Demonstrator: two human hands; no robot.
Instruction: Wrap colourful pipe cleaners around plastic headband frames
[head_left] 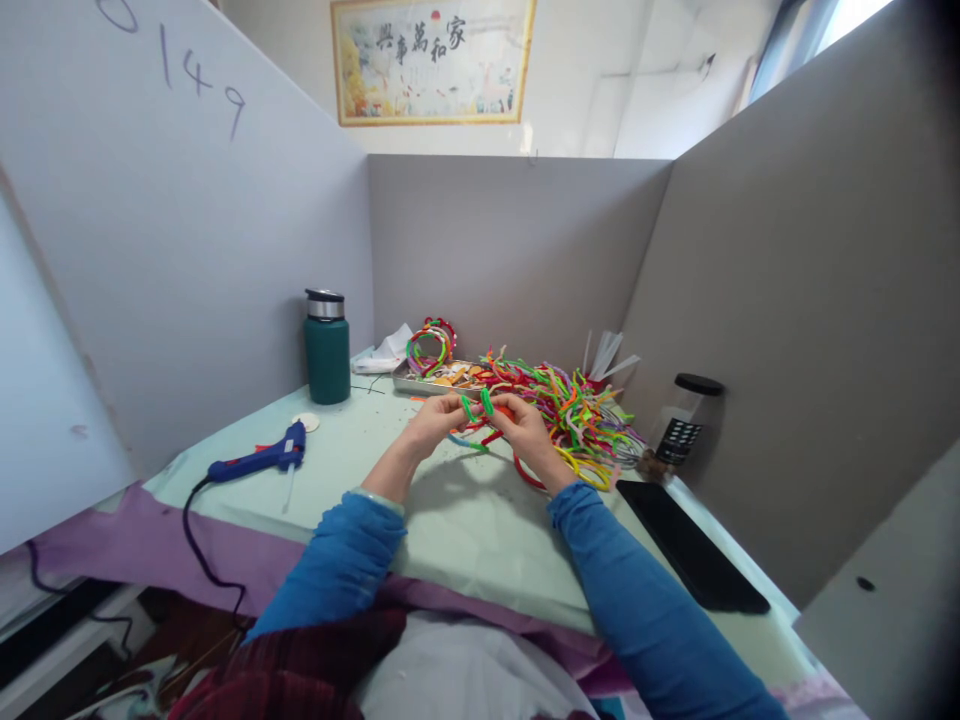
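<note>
Fingers of my left hand [437, 420] and right hand [527, 433] pinch nearly closed on bent green pipe cleaner [487, 402], one length or two I cannot tell, held up over the pale tablecloth [480, 540]. Pile of mixed-colour pipe cleaners [559, 400] lies just beyond; blue glue gun [255, 461] rests well to my left.
</note>
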